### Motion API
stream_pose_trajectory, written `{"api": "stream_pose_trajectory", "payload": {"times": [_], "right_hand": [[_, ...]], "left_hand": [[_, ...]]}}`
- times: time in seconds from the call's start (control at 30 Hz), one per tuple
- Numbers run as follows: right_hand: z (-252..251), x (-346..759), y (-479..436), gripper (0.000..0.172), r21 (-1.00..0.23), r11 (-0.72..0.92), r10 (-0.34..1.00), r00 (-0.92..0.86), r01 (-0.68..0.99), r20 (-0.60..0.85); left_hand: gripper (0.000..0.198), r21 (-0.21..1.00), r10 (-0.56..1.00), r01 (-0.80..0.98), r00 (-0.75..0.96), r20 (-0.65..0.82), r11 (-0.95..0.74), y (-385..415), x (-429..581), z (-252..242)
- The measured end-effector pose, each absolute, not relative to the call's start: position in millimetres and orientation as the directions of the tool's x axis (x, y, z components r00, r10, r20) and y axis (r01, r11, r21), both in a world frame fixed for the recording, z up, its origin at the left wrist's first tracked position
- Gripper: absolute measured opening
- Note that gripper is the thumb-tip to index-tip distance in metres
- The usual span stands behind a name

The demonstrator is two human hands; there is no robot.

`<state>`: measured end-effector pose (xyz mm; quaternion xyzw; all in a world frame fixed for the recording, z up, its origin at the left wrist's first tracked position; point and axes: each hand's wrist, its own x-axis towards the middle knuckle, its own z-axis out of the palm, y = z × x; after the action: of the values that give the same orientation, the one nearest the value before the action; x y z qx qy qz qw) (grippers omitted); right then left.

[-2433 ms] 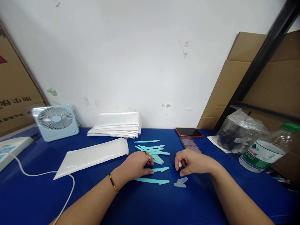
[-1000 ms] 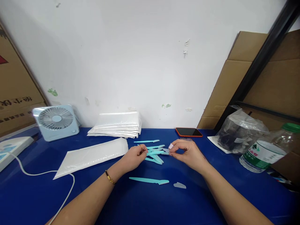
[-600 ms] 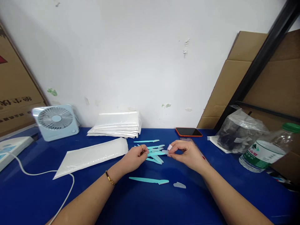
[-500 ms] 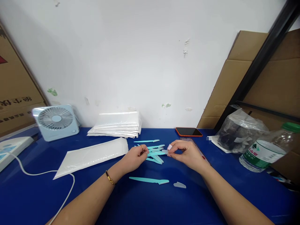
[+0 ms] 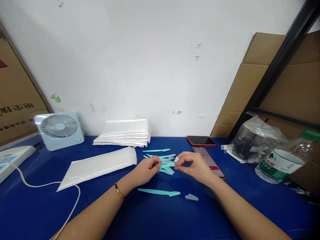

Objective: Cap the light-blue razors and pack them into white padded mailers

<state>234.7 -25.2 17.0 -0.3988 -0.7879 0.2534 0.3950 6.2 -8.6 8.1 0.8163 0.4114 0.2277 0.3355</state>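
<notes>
My left hand (image 5: 149, 170) pinches the handle of a teal eyebrow razor (image 5: 168, 165) held level above the table. My right hand (image 5: 194, 165) has thumb and fingertips closed at the blade end of that razor. A translucent blade cap seems to be between them, mostly hidden by the fingers. Under and behind the hands lies a loose pile of teal eyebrow razors (image 5: 167, 171). Nearer to me, a single razor (image 5: 158, 192) rests flat, with a loose translucent cap (image 5: 191, 197) just right of its blade.
A white padded mailer (image 5: 100, 165) lies left of my hands, with a stack of mailers (image 5: 125, 131) against the wall. Two phones (image 5: 201, 140) are beyond my right hand. A small fan (image 5: 60, 128), white cable (image 5: 75, 196), bagged item (image 5: 255, 140) and water bottle (image 5: 280, 163) flank the space.
My right hand has moved slightly left, and the translucent cap now shows less at the razor's end. My left hand has shifted a little right. The lower phone's screen is now lit.
</notes>
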Motion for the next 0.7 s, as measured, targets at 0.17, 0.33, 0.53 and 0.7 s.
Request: {"api": "stream_pose_trajectory", "payload": {"times": [0.17,0.33,0.53,0.7], "right_hand": [[34.8,261.6,-25.4,0.018,-0.626,0.474,0.869,-0.446,0.619,0.217],[40.1,267.8,-39.1,0.029,-0.527,0.503,0.706,-0.677,0.685,-0.207],[22.1,253.6,-42.7,0.015,-0.340,0.600,0.718,-0.675,0.724,-0.172],[20.4,249.8,-36.9,0.011,-0.283,0.634,0.745,-0.667,0.720,-0.027]], "left_hand": [[0.019,0.533,0.831,0.652,0.516,0.210,-0.540,-6.8,6.7,6.4],[0.026,0.464,0.737,0.617,0.664,0.127,-0.636,-19.5,3.9,17.4],[0.016,0.358,0.643,0.603,0.766,-0.008,-0.713,-29.7,4.7,20.2],[0.011,0.312,0.657,0.619,0.753,0.025,-0.721,-25.2,8.0,16.4]]}}
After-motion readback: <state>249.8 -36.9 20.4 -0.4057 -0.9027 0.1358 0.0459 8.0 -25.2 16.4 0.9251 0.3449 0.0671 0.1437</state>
